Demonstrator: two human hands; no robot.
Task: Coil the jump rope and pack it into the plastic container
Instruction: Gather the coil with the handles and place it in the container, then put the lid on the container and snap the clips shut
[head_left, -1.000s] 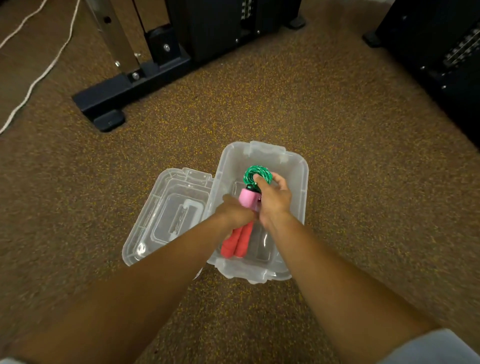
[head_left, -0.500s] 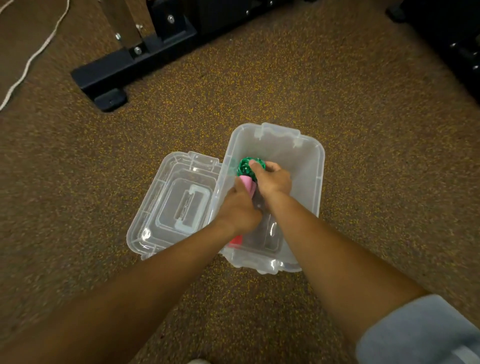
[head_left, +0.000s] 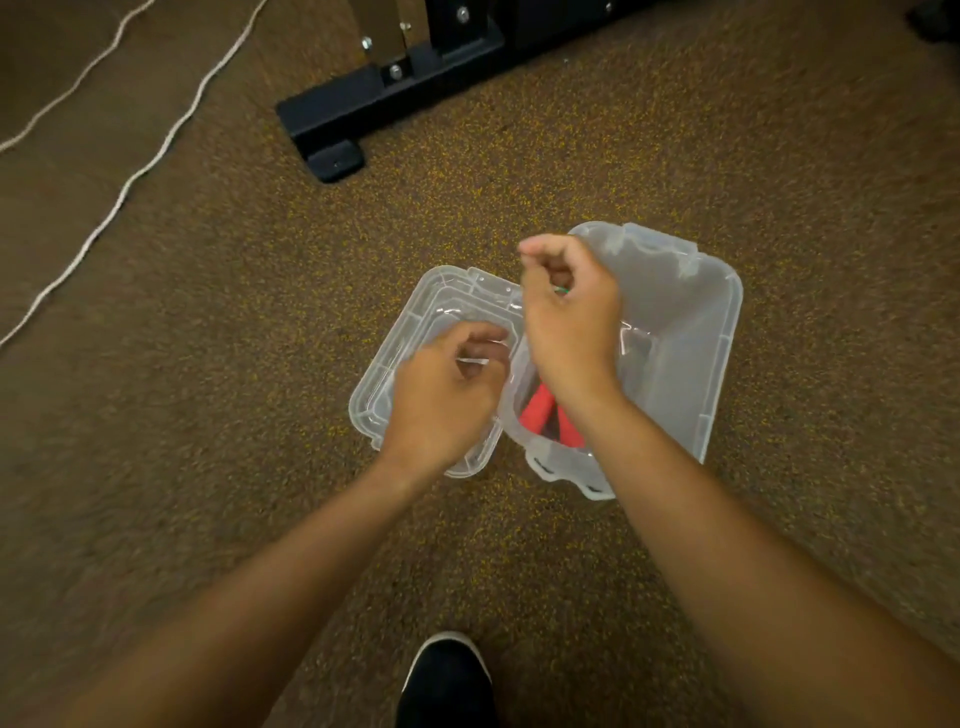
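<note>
The clear plastic container (head_left: 711, 332) stands open on the carpet. Inside it lie the jump rope's red handles (head_left: 536, 411), partly hidden by my right wrist. A speck of the green coiled rope (head_left: 562, 289) shows through the gap under my right hand (head_left: 569, 317), which hovers over the container's left side with fingers loosely curled and nothing in them. My left hand (head_left: 447, 395) hangs over the clear lid (head_left: 395, 364) lying just left of the container, its fingers also loosely curled and holding nothing.
A black metal machine foot (head_left: 332, 137) stands on the carpet at the back. A white cord (head_left: 130, 182) runs along the floor at far left. My black shoe (head_left: 447, 680) is at the bottom edge, near the container.
Both hands have let go of the jump rope and lifted out of the container. My left hand moved left over the lid. The rope now lies inside the container.
</note>
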